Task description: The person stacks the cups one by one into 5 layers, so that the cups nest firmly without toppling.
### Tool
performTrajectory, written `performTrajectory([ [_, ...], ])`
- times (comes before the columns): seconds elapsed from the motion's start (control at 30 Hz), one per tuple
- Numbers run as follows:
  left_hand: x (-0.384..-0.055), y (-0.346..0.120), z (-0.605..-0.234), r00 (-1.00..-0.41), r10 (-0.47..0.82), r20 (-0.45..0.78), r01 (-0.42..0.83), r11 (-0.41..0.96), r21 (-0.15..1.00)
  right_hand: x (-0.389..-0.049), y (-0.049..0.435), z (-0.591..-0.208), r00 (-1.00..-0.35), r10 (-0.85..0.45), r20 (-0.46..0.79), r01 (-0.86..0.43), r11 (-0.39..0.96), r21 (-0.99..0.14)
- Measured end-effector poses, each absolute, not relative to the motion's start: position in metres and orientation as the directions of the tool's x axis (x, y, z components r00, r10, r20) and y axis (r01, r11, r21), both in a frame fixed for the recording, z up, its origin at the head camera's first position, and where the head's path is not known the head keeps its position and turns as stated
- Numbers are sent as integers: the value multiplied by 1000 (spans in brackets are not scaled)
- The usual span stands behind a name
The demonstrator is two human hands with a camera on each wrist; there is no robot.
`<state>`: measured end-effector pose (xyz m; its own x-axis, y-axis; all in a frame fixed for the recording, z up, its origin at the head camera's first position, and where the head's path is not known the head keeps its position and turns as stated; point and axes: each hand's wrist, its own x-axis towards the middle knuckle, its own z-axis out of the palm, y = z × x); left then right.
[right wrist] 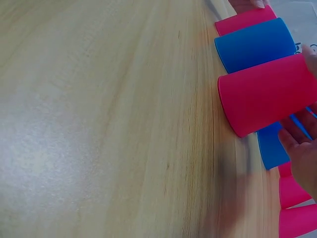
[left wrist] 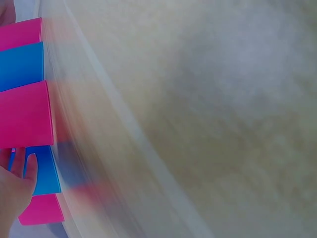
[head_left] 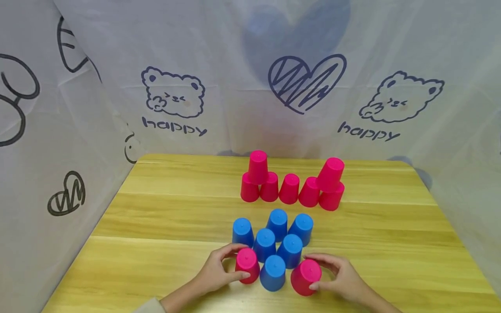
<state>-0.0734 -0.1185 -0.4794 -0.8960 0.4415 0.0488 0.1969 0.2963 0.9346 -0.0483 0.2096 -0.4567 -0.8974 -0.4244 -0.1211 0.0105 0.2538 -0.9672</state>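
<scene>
Near the front of the table, my left hand (head_left: pixel 219 268) holds an upside-down pink cup (head_left: pixel 247 266) between thumb and fingers. My right hand (head_left: pixel 339 278) grips a second upside-down pink cup (head_left: pixel 306 277) the same way. Between these two stands a blue cup (head_left: pixel 272 274), also mouth down. Just behind it, several more blue cups (head_left: pixel 290 251) stand upside down in a loose cluster. The left wrist view shows the left pink cup (left wrist: pixel 25 116) close up. In the right wrist view, the right pink cup (right wrist: pixel 270 96) has fingers around its far side.
Farther back, several pink cups (head_left: pixel 289 189) stand in a row. One pink cup (head_left: pixel 258 167) sits on top of the left pair, another (head_left: pixel 331 174) on the right pair. The wooden table (head_left: pixel 164 217) meets a white cloth (head_left: pixel 235 108) with drawings behind and at the sides.
</scene>
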Motion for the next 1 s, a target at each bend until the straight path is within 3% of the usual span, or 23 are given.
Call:
performTrajectory([
  [0.4,-73,-119,-476,-898,435,65,216,309,926,-48,209,-457,-887,-448,-112,-10,262,-965],
  [0.67,-75,-121,-473,-896,432,104,251,297,921,-48,211,-452,-901,-399,-169,44,304,-952],
  [1.0,-76,-125,-463,-901,432,45,203,328,923,-53,216,-434,-916,-399,-40,-109,344,-933],
])
